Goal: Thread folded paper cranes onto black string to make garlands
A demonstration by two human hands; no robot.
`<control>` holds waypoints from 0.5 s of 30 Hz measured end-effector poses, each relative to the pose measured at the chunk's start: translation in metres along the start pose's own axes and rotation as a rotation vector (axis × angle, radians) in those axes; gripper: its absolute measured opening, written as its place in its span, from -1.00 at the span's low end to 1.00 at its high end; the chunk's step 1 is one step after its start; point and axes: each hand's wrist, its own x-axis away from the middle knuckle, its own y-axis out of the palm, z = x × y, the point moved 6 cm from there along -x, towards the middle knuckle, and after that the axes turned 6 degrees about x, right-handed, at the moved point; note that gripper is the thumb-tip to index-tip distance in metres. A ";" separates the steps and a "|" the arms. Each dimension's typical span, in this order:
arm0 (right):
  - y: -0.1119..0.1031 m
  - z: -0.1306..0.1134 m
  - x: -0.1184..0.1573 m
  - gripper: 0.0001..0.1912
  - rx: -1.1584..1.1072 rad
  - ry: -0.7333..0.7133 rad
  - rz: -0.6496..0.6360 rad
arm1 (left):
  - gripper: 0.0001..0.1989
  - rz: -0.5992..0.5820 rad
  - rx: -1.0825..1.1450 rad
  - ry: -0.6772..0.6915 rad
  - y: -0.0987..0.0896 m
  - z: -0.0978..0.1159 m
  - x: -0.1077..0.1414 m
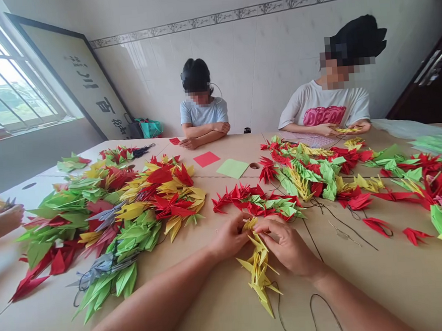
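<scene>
Both my hands meet at the middle of the table over a string of yellow folded paper cranes [259,271]. My left hand [231,239] has its fingers closed round the upper end of the string from the left. From the right, my right hand [290,247] pinches the same end with thumb and fingers. The lower cranes hang down onto the tabletop between my wrists. A thin black cord [315,310] trails from them in loops toward the near edge. Just beyond my fingertips lies a strand of red and green cranes [256,202].
A large heap of mixed-colour paper cranes [106,209] covers the left side. More strands [320,171] lie at the right. Red [206,159] and green paper sheets [232,168] lie ahead. Two people sit opposite; another person's hand [1,221] shows at far left. A needle-like tool [345,234] lies right.
</scene>
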 end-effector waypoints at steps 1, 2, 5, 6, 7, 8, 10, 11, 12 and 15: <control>0.000 -0.004 0.000 -0.77 0.040 -0.049 -0.002 | -0.76 -0.009 -0.040 0.010 0.000 0.000 0.000; 0.000 -0.007 0.000 -0.76 0.078 -0.096 -0.001 | -0.77 -0.012 -0.079 0.019 -0.001 0.001 0.001; 0.001 -0.015 0.001 -0.74 0.185 -0.207 0.015 | -0.78 -0.040 -0.172 0.054 -0.002 0.003 0.001; 0.001 -0.016 0.002 -0.74 0.220 -0.237 0.018 | -0.77 -0.064 -0.189 0.067 -0.001 0.004 0.001; 0.002 -0.017 0.003 -0.73 0.251 -0.264 0.018 | -0.76 -0.091 -0.194 0.079 0.000 0.005 0.002; 0.003 -0.018 0.004 -0.72 0.277 -0.287 0.015 | -0.73 -0.119 -0.187 0.089 0.000 0.006 0.002; 0.005 -0.019 0.006 -0.71 0.307 -0.310 0.004 | -0.68 -0.174 -0.162 0.102 0.003 0.008 0.003; 0.006 -0.018 0.006 -0.71 0.313 -0.309 0.000 | -0.65 -0.197 -0.161 0.107 0.004 0.010 0.004; 0.006 -0.017 0.007 -0.71 0.314 -0.301 -0.002 | -0.63 -0.215 -0.175 0.109 0.005 0.011 0.005; 0.008 -0.013 0.007 -0.72 0.290 -0.256 0.004 | -0.62 -0.231 -0.253 0.093 0.007 0.014 0.007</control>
